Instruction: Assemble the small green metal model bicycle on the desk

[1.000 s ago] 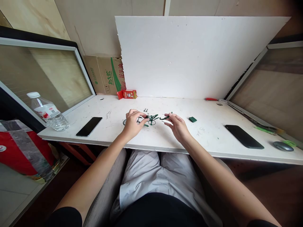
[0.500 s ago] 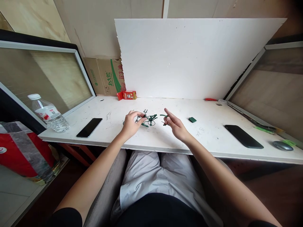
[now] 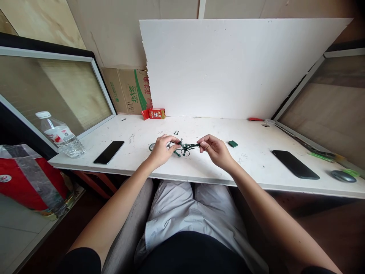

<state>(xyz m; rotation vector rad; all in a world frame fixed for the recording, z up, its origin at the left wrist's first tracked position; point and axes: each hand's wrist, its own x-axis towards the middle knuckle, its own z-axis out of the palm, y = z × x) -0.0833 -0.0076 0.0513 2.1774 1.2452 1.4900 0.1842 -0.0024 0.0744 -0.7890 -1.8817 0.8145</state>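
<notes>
A dark green model bicycle (image 3: 186, 147) is held just over the white table in front of me. My left hand (image 3: 163, 149) is closed around its middle with thumb and fingers, hiding part of the frame. One small spoked wheel (image 3: 152, 146) shows to the left of that hand. My right hand (image 3: 214, 148) pinches a thin dark green part (image 3: 196, 145), whose left end meets the bicycle's right end; whether it is joined there I cannot tell. Behind the bicycle, two tiny dark pieces (image 3: 176, 133) lie on the table. To the right rests a small green block-shaped piece (image 3: 233, 143).
On the left stand a water bottle (image 3: 61, 135) and a black phone (image 3: 108, 152). Another dark phone (image 3: 295, 164) and a computer mouse (image 3: 343, 176) lie on the right. A red small box (image 3: 156, 113) sits at the back before a white board (image 3: 239, 68).
My right hand has turned, its extended index finger now curled, and has brought the green part against the bicycle's right end. My left hand still grips the bicycle.
</notes>
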